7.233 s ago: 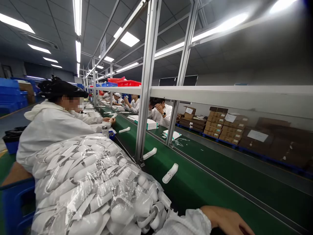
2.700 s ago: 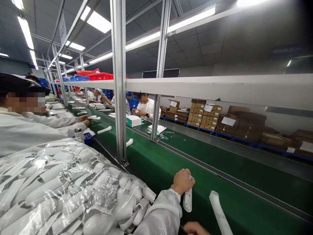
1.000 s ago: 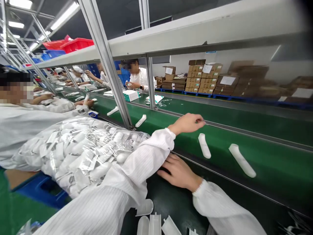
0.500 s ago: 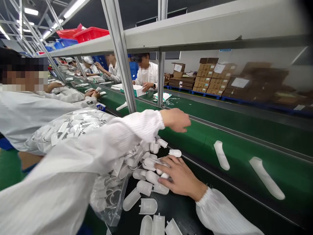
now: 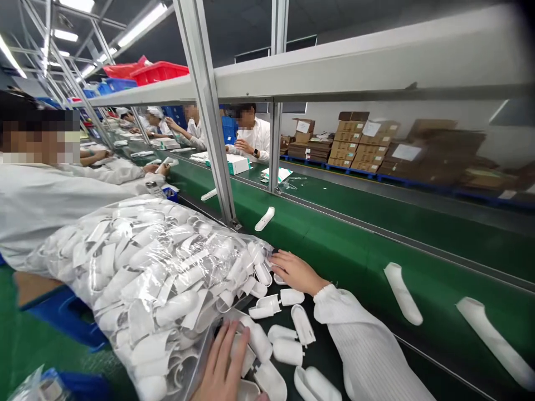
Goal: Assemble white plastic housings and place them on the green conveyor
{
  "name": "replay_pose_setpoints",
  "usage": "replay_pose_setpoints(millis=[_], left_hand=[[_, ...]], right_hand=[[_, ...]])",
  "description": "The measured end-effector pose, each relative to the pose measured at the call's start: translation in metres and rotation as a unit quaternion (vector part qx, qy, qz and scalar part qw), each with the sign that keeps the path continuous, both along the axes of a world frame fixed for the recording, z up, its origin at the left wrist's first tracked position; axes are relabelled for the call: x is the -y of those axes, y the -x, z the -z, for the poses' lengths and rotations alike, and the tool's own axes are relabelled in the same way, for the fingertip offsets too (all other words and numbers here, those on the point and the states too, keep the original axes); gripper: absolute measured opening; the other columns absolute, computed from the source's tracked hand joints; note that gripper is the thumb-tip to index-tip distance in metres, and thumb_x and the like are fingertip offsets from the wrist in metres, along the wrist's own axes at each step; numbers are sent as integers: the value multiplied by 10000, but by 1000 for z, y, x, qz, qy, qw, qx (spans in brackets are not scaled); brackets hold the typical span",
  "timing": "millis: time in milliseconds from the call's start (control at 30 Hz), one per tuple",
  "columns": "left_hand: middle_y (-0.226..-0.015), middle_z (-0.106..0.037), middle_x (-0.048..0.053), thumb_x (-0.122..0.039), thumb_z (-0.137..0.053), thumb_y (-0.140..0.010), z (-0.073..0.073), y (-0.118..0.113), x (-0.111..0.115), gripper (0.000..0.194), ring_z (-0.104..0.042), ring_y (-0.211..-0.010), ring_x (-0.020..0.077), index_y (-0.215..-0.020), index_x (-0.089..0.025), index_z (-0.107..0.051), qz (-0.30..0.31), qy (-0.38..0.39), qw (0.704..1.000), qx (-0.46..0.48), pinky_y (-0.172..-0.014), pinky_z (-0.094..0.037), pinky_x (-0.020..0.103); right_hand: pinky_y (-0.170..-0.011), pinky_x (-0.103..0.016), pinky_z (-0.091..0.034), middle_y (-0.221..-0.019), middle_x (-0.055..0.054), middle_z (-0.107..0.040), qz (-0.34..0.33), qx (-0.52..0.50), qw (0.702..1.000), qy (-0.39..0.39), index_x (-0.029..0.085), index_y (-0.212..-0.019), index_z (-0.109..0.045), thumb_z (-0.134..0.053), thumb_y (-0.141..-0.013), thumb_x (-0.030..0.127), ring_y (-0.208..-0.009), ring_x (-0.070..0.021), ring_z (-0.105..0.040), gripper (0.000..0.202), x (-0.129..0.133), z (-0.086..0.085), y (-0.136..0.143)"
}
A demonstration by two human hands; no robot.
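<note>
A large clear plastic bag (image 5: 146, 262), full of white curved plastic covers, lies on its side with its mouth toward the right. Loose white plastic covers (image 5: 288, 352) are scattered on the dark tabletop in front of that mouth. At the bottom, my left hand (image 5: 223, 365) is open, fingers stretched over the bag's near edge and the covers beside it; its thumb is mostly out of frame. My right hand (image 5: 298, 272) reaches to the far side of the bag mouth, fingers extended and touching the bag edge and covers there. I see nothing gripped in either hand.
A green conveyor belt (image 5: 334, 245) runs along the far side, carrying long white plastic pieces (image 5: 403, 293). A metal post (image 5: 209, 111) and a shelf beam (image 5: 355, 69) stand above it. A co-worker in white (image 5: 37, 206) sits at left; a blue stool (image 5: 79, 323) is below.
My left hand has come back from over the belt to the bag's near edge. A white piece now shows on the belt there. My right hand has moved away from the pile to the bag's far edge.
</note>
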State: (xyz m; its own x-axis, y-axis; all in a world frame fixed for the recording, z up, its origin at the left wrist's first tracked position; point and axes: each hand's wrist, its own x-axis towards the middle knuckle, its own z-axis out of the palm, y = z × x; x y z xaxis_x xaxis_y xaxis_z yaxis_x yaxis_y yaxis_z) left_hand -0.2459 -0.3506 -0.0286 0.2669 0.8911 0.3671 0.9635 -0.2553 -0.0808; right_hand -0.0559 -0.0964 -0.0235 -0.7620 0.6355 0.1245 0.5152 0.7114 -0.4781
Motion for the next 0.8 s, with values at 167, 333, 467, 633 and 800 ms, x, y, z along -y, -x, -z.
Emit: replay_pose_setpoints(millis=[167, 333, 467, 633, 800], left_hand=[[-1486, -439, 108, -544, -524, -877, 10, -19, -26, 801, -490, -1293, 286, -1539, -188, -246, 54, -36, 998, 16, -978, -496, 355], [-1407, -536, 89, -572, -490, -901, 13, -46, -50, 665, -498, -1288, 244, -1443, -190, -432, 196, -41, 979, 37, -1048, -459, 331], [-1316, -612, 60, -484, -472, -944, 23, -47, -58, 477, -541, -1244, 211, -1356, -250, -521, 238, -48, 968, 67, -1100, -424, 357], [-1306, -612, 87, -481, -540, -891, 42, -27, -63, 507, -571, -1215, 248, -1342, -252, -540, 183, -78, 975, 103, -1066, -465, 393], [-1377, -561, 95, -474, -571, -873, 36, -30, -68, 553, -553, -1241, 259, -1370, -236, -511, 168, -27, 979, 117, -1001, -516, 358]], right_hand=[[-991, -367, -448, -1165, -42, -672, 11, -4, 1000, -6, 258, -1256, -637, -453, -936, 236, -1148, -237, -572, 370, 22, -10, -27], [-896, -317, -480, -1293, -67, -577, 112, 3, 994, -12, 263, -1396, -504, -406, -899, 188, -1074, -213, -602, 512, 2, -18, -8], [-974, -345, -430, -1441, -35, -472, 15, 41, 996, -74, 268, -1309, -573, -394, -905, 143, -1175, -221, -542, 459, -30, -18, 32], [-855, -321, -460, -1200, -11, -646, -63, 74, 991, -92, 238, -919, -708, -491, -843, 97, -906, -192, -611, 270, -38, -17, 54], [-842, -356, -461, -1037, -30, -680, -48, 91, 990, -96, 235, -888, -707, -461, -854, 107, -872, -210, -620, 279, -11, -29, 28]])
